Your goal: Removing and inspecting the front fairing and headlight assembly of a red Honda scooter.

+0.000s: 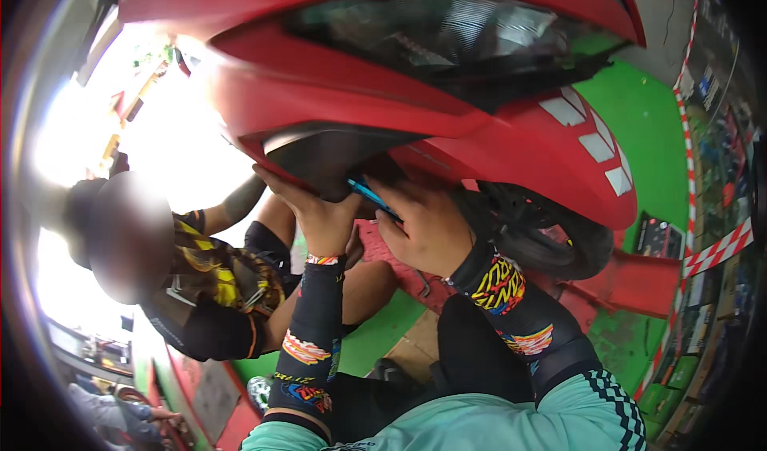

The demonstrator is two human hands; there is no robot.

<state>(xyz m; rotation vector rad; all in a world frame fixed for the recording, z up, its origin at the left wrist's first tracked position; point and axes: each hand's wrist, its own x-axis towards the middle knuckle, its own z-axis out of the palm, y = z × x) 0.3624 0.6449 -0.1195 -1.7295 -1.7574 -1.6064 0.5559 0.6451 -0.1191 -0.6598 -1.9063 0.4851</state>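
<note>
A red motorcycle front fairing (359, 119) with a dark headlight (447, 31) fills the top of the view. My left hand (311, 215) reaches up to its lower edge, fingers stretched along the red panel and thumb apart; some fingertips are hidden. In my right hand (431, 227) is a slim blue object (371, 195), its kind not clear, gripped just below the dark opening (327, 159) in the fairing. The right fingertips go partly out of sight behind the panel. Both hands are close together under the fairing, to the left of the front wheel (551, 235).
Another person (216, 267) sits close on my left, an arm stretched toward the motorcycle. A red metal platform (631, 283) lies under the wheel on a green floor (639, 123). On the right are red-and-white tape (683, 131) and shelves of goods (711, 291). A dark box (659, 235) stands near the wheel.
</note>
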